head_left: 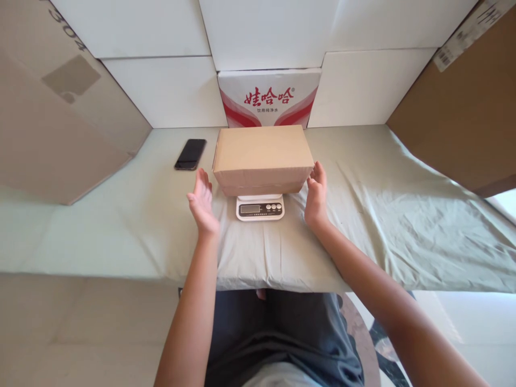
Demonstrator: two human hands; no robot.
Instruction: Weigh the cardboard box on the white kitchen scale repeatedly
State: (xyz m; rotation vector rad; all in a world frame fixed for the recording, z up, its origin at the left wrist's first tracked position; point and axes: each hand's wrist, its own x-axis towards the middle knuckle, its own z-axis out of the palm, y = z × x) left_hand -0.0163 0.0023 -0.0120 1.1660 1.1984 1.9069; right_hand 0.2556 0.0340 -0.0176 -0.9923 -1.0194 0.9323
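Observation:
A brown cardboard box (pixel 262 150) rests on top of a white digital kitchen scale (pixel 260 216). The scale's display and buttons show at the front, while its platform is mostly hidden under the box. To the left of the box is my left hand (pixel 202 203), palm turned inward, fingers stretched out, apart from the box and holding nothing. My right hand (pixel 316 196) is at the box's right front corner with fingers extended and slightly curved. Its fingertips are close to the box side; whether they touch it I cannot tell.
A dark smartphone (pixel 191 154) lies left of the box on the pale green cloth (pixel 121 236). Behind stand white boxes (pixel 169 91) and a red-and-white carton (pixel 269 97). Large cardboard boxes flank the table at left (pixel 60 123) and right (pixel 455 118).

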